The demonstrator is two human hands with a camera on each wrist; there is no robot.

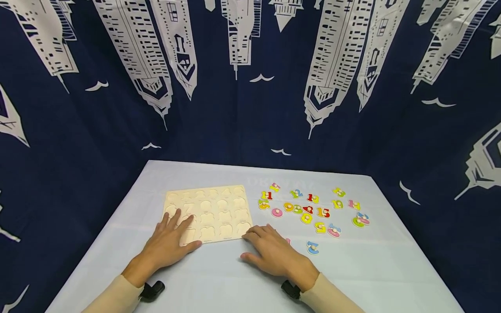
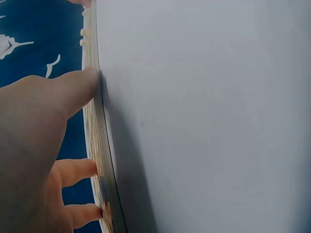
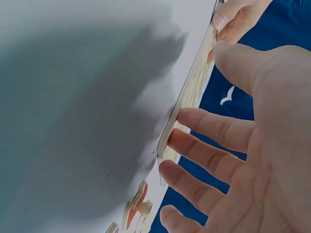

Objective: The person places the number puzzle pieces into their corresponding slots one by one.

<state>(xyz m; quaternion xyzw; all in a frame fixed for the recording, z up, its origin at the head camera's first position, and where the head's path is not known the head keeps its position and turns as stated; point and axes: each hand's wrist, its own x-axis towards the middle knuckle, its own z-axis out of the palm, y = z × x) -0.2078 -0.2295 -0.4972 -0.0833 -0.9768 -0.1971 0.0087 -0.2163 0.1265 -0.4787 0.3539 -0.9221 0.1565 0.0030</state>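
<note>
Sleeves (image 1: 116,296) | left hand (image 1: 165,244) spread, right hand (image 1: 274,253) relaxed, both touching board (image 1: 214,212) | pieces "11" (image 1: 266,196), "15" (image 1: 323,212)

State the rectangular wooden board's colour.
The board is pale cream, showing best in the head view.

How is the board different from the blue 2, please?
The board is much larger than the blue 2. The board is plain and pale; the blue 2 is coloured. The left hand rests on the board, while neither hand touches the blue 2. Both lie on the white table.
</note>
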